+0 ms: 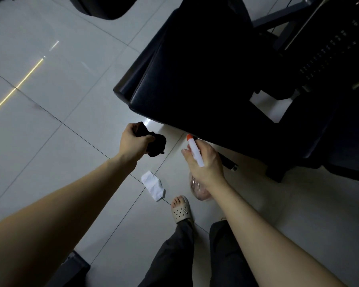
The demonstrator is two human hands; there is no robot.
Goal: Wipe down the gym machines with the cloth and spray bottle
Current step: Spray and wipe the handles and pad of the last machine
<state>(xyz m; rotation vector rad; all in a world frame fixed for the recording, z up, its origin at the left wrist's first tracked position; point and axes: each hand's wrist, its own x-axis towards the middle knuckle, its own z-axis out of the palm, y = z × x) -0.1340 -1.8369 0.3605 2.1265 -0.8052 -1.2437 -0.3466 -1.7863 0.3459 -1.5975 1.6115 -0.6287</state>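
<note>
Your left hand (pixel 133 140) is clenched around a bunched black cloth (pixel 158 147), held over the tiled floor (pixel 60 83) just short of the front edge of the machine's black padded seat (pixel 205 79). Your right hand (pixel 208 167) grips the spray bottle (pixel 195 153), fingers curled round its neck, with the orange nozzle pointing up towards the seat edge and the clear body hanging below your wrist. A crumpled white paper (pixel 153 186) lies on the floor between your hands, near your sandalled foot (pixel 181 210). The weight stack (pixel 330 54) sits behind the seat.
</note>
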